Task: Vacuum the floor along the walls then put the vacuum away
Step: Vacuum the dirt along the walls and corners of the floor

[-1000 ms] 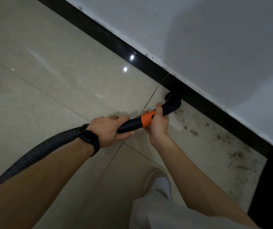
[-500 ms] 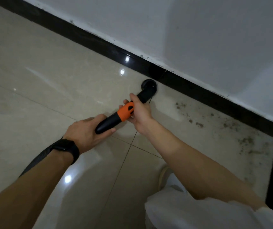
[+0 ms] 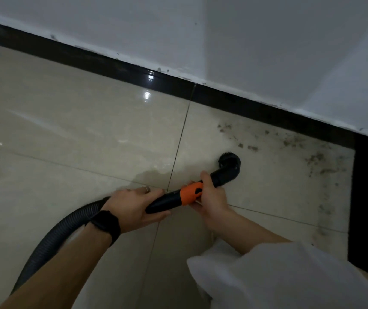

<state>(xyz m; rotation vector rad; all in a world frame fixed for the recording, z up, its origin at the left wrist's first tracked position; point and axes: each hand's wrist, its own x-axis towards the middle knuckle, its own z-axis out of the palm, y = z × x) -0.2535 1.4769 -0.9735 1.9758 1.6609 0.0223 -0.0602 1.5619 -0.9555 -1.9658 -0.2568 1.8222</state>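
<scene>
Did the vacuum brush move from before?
Yes. The brush was against the black baseboard; now it sits out on the tile, pulled back from it.

View: one wide-angle camera worn on the person's head.
Facing: forward and steeply down at the floor [image 3: 67,130] where it meets the wall [image 3: 267,41].
Nearness: close, within the person's reach of the floor's wall edge.
Tilt: the black skirting [image 3: 111,64] runs slantwise, upper left to lower right.
</scene>
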